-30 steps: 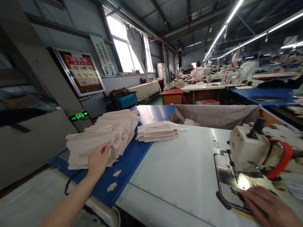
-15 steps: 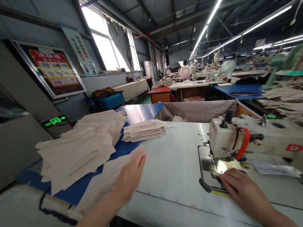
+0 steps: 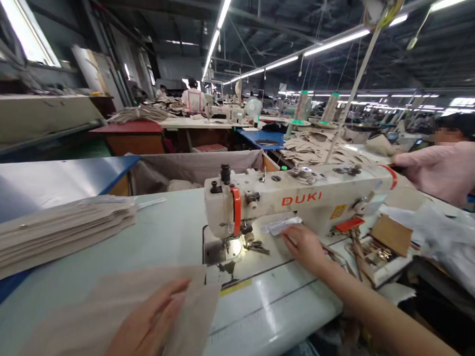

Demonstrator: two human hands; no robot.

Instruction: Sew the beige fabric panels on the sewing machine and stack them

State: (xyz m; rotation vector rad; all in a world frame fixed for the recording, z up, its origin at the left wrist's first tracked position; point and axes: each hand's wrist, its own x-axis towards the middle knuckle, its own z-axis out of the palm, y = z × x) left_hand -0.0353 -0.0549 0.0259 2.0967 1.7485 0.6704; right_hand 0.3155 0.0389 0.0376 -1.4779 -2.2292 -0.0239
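Note:
My left hand point(image 3: 146, 328) lies low in the view with fingers spread flat on a beige fabric piece point(image 3: 116, 314), which rests on the pale table point(image 3: 169, 232) in front of the needle. My right hand point(image 3: 303, 245) reaches under the arm of the white DUKI sewing machine point(image 3: 291, 198), fingers curled at a small white slip point(image 3: 284, 225) on the machine bed. A stack of beige fabric pieces point(image 3: 52, 234) sits at the left.
A grey cloth bin point(image 3: 191, 168) hangs behind the table. A box of small parts point(image 3: 379, 245) stands right of the machine. A person in a pink top point(image 3: 444, 167) works at the right. Other sewing stations and workers fill the hall behind.
The view has swung right toward the machine. My left hand has dragged one fabric piece off the stack toward the needle. My right hand has moved from the needle plate to behind it.

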